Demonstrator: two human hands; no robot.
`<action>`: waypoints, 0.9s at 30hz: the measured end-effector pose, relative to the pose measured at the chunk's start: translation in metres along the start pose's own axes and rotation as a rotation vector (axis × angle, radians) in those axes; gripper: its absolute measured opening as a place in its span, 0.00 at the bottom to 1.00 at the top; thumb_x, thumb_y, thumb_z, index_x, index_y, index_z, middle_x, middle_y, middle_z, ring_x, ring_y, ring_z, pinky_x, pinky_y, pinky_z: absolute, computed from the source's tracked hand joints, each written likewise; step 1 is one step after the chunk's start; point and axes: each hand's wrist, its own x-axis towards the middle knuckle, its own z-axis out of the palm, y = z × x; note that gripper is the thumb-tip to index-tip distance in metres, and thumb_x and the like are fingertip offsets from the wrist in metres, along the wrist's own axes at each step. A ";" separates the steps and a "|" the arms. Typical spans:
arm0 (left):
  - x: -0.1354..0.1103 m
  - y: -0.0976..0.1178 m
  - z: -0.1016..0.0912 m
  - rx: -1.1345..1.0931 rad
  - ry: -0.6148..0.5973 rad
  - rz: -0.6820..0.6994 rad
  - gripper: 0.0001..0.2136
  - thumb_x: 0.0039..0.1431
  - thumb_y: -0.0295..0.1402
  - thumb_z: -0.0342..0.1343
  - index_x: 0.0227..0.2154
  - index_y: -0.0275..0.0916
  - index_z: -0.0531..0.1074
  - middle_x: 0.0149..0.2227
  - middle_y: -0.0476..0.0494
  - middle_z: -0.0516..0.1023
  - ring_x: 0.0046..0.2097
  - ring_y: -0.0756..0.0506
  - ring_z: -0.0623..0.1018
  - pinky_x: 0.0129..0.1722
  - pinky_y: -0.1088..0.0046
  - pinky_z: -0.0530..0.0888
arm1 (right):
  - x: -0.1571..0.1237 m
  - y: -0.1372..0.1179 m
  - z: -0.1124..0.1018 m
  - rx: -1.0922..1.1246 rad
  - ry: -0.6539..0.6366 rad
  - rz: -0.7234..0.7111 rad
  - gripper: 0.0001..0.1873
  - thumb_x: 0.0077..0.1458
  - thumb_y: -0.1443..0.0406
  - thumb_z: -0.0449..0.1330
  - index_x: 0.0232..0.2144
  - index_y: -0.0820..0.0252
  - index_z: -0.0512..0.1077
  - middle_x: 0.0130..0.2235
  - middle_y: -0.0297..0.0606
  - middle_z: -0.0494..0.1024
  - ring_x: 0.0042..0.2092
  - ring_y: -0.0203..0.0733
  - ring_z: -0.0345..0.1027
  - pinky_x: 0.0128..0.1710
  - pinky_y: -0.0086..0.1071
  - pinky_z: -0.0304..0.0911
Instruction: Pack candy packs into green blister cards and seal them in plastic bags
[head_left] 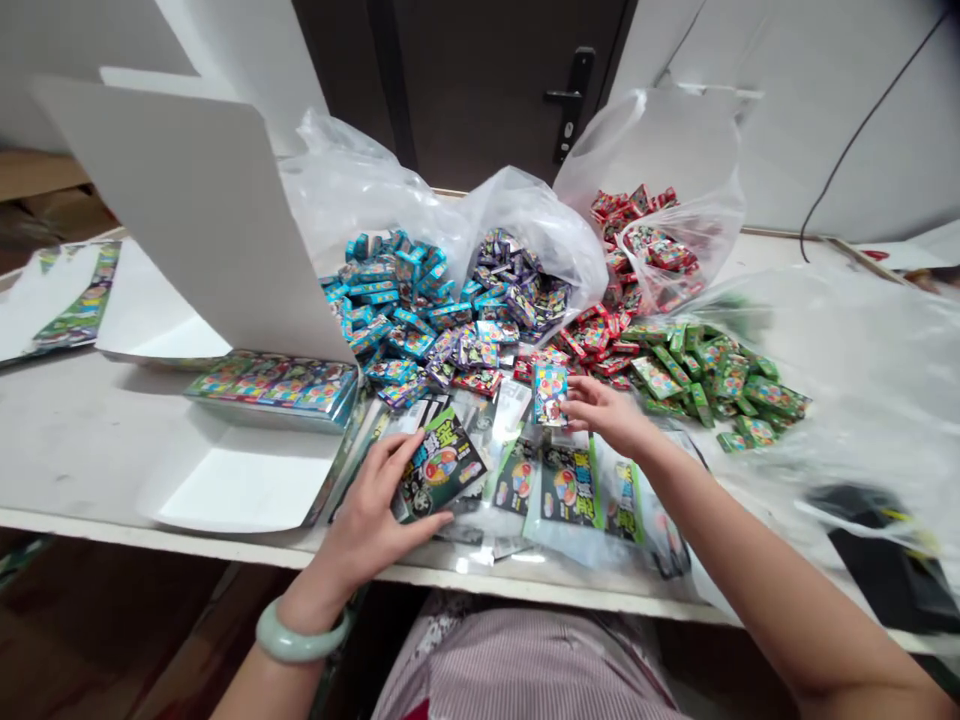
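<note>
Four heaps of small printed packets sit across the middle of the table [75,430]: blue packets [382,310], purple packets [514,285], red packets [592,335] and green packets [709,375]. The purple and red heaps spill from clear plastic bags [660,180] toward the centre. The right hand [604,410] is closed in a pinch on a small colourful packet [550,393], holding it upright just above the larger flat pouches near the lower centre. The left hand [367,510] is half open, its fingers and thumb against a dark green pouch [439,465] at lower centre, though the firmness of that hold cannot be told. A pale green bangle [302,633] circles the left wrist.

The small packets look light, stiff and slick, so they would likely slide apart in a heap and are best pinched by their edges. The thin pouches look floppy and slippery, and are probably easiest to take flat by a side edge. Their glossy fronts show dark green with round, multicoloured pictures. A neat row of packets [274,388] lies at centre left, before a white card sheet [180,210].
</note>
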 end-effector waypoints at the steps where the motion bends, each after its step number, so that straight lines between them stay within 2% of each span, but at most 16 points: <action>1: 0.001 0.002 0.003 0.002 -0.013 0.013 0.39 0.53 0.41 0.63 0.64 0.47 0.50 0.57 0.38 0.61 0.59 0.35 0.66 0.59 0.51 0.66 | -0.013 0.003 -0.002 0.047 0.006 0.034 0.27 0.49 0.56 0.61 0.51 0.56 0.65 0.32 0.31 0.70 0.32 0.36 0.70 0.30 0.34 0.71; 3: 0.004 0.007 0.009 0.021 -0.052 0.051 0.39 0.53 0.42 0.63 0.65 0.47 0.50 0.57 0.37 0.61 0.59 0.34 0.66 0.58 0.50 0.67 | -0.035 0.005 -0.006 0.140 0.026 0.082 0.36 0.47 0.58 0.64 0.58 0.52 0.58 0.32 0.29 0.68 0.32 0.36 0.69 0.30 0.33 0.71; 4: 0.005 0.010 0.013 0.036 -0.072 0.079 0.40 0.53 0.42 0.63 0.65 0.46 0.49 0.57 0.36 0.61 0.59 0.33 0.66 0.58 0.49 0.67 | -0.044 0.003 -0.007 0.181 0.038 0.084 0.37 0.47 0.59 0.64 0.58 0.52 0.57 0.33 0.29 0.67 0.32 0.35 0.68 0.30 0.32 0.70; 8: 0.011 0.023 0.023 0.062 -0.120 0.203 0.42 0.52 0.40 0.64 0.66 0.45 0.48 0.58 0.34 0.61 0.59 0.32 0.65 0.58 0.48 0.66 | -0.070 -0.009 -0.005 0.196 0.095 -0.081 0.30 0.52 0.60 0.61 0.56 0.50 0.59 0.33 0.30 0.68 0.33 0.35 0.67 0.29 0.30 0.67; 10: 0.014 0.031 0.026 0.032 -0.137 0.234 0.43 0.51 0.40 0.64 0.66 0.45 0.47 0.58 0.34 0.61 0.59 0.32 0.64 0.58 0.49 0.66 | -0.079 -0.015 0.001 0.128 0.143 -0.170 0.28 0.54 0.61 0.61 0.55 0.50 0.59 0.34 0.30 0.68 0.33 0.35 0.67 0.31 0.30 0.67; 12: 0.017 0.038 0.027 0.002 -0.143 0.245 0.43 0.51 0.41 0.65 0.66 0.45 0.47 0.58 0.34 0.61 0.60 0.33 0.64 0.58 0.49 0.66 | -0.087 -0.019 0.006 0.036 0.151 -0.198 0.26 0.55 0.61 0.60 0.55 0.50 0.59 0.36 0.32 0.69 0.33 0.35 0.69 0.31 0.31 0.67; 17: 0.016 0.047 0.029 0.009 -0.108 0.264 0.43 0.51 0.42 0.64 0.66 0.44 0.47 0.58 0.34 0.61 0.59 0.33 0.64 0.58 0.50 0.65 | -0.099 -0.026 0.004 -0.190 -0.038 -0.098 0.25 0.57 0.63 0.58 0.57 0.52 0.61 0.37 0.34 0.73 0.27 0.33 0.67 0.28 0.31 0.65; 21: 0.012 0.050 0.032 0.030 -0.113 0.319 0.42 0.52 0.42 0.63 0.66 0.42 0.47 0.57 0.33 0.61 0.58 0.34 0.65 0.57 0.51 0.66 | -0.096 -0.029 0.000 -0.190 -0.196 -0.067 0.27 0.58 0.63 0.57 0.60 0.49 0.61 0.35 0.33 0.75 0.30 0.36 0.69 0.32 0.33 0.67; 24: 0.010 0.051 0.034 0.038 -0.076 0.279 0.43 0.51 0.43 0.63 0.66 0.42 0.48 0.57 0.33 0.61 0.58 0.33 0.65 0.57 0.51 0.66 | -0.088 -0.026 0.007 -0.125 -0.113 -0.098 0.26 0.57 0.61 0.59 0.58 0.50 0.63 0.32 0.32 0.74 0.30 0.37 0.69 0.32 0.34 0.68; 27: 0.011 0.054 0.033 0.064 -0.008 0.207 0.42 0.49 0.41 0.65 0.64 0.41 0.50 0.56 0.33 0.62 0.58 0.32 0.65 0.57 0.50 0.65 | -0.085 -0.024 0.023 -0.122 0.017 -0.164 0.17 0.56 0.59 0.60 0.47 0.53 0.69 0.36 0.36 0.74 0.36 0.39 0.70 0.32 0.32 0.67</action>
